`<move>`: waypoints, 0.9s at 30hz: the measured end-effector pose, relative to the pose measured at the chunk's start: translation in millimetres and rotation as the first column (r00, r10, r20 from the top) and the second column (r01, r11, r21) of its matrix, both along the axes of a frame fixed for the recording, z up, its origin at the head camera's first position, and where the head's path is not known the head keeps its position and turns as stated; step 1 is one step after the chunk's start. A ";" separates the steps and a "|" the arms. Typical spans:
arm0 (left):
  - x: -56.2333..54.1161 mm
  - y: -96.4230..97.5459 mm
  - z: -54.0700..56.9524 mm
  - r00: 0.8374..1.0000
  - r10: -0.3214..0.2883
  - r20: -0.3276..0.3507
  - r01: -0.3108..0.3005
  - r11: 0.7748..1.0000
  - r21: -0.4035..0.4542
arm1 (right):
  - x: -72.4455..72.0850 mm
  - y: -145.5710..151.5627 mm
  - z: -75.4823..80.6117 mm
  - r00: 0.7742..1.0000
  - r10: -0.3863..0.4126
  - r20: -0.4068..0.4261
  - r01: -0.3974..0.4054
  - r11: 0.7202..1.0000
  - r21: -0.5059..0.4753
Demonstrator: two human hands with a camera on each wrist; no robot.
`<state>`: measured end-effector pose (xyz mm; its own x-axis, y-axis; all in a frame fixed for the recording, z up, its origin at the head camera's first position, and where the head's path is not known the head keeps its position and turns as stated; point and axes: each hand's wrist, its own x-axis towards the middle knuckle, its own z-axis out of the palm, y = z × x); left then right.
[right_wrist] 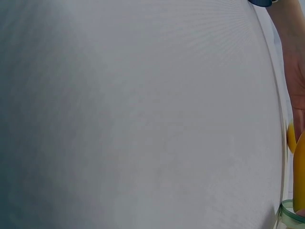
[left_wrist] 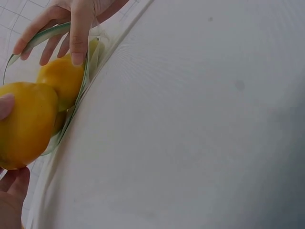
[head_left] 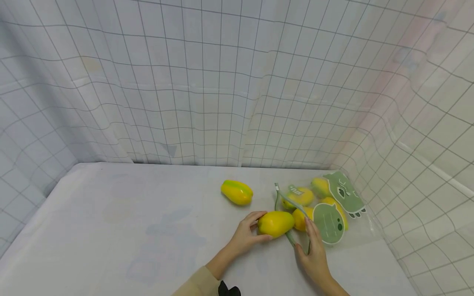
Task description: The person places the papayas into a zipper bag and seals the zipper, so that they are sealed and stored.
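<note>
A yellow mango (head_left: 275,224) is gripped by my left hand (head_left: 243,235), fingers behind it and thumb in front, at the mouth of a clear bag (head_left: 328,225). Green cartoon prints and a green rim mark the bag, which lies on its side with several yellow mangoes (head_left: 301,196) inside. At the bag's near edge, my right hand (head_left: 314,255) holds the green rim between thumb and fingers, as the left wrist view also shows. Farther back on the table lies a loose yellow-green mango (head_left: 237,192). The right wrist view catches only part of the held mango (right_wrist: 299,176).
A white cloth covers the table (head_left: 111,230). Grid-patterned curtains (head_left: 207,82) hang behind it and along both sides, and the bag's far end lies close to the right curtain (head_left: 426,197).
</note>
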<state>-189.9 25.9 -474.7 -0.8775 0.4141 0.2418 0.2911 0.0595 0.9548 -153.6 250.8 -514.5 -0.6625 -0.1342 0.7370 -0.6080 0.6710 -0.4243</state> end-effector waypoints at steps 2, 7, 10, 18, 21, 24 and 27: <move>-0.8 1.6 0.4 1.000 -0.007 0.005 0.007 1.000 -0.001 | -0.1 0.0 0.2 1.000 -0.005 0.004 0.005 1.000 0.002; -2.6 6.2 2.4 1.000 -0.026 -0.001 0.026 1.000 -0.010 | -0.9 0.4 -0.7 1.000 0.003 -0.007 -0.003 1.000 0.000; -3.9 9.6 2.7 0.999 -0.032 -0.009 0.032 0.999 -0.020 | 0.1 0.5 -0.5 1.000 0.008 -0.003 -0.008 1.000 0.000; -16.6 23.5 -21.0 0.999 -0.019 -0.040 0.017 0.999 -0.043 | 3.1 1.1 1.1 0.995 0.026 0.092 -0.024 0.999 -0.028; -21.8 27.5 -29.7 0.999 -0.018 -0.037 0.016 0.999 -0.048 | 3.0 1.0 0.8 0.993 0.030 0.112 -0.026 0.999 -0.036; -24.2 30.2 -31.2 0.999 -0.030 -0.039 0.028 0.999 -0.040 | 1.6 0.7 0.5 0.997 0.035 0.064 -0.034 0.999 -0.022; -25.6 33.3 -31.1 0.998 -0.041 -0.052 0.039 0.998 -0.039 | 0.3 0.0 0.7 0.999 0.034 0.011 -0.034 0.999 -0.006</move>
<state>-215.5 59.2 -505.8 -0.8465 0.4583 0.2710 0.3442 0.0826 0.9353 -153.3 250.8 -513.9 -0.6654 -0.1523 0.7308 -0.6256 0.6478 -0.4347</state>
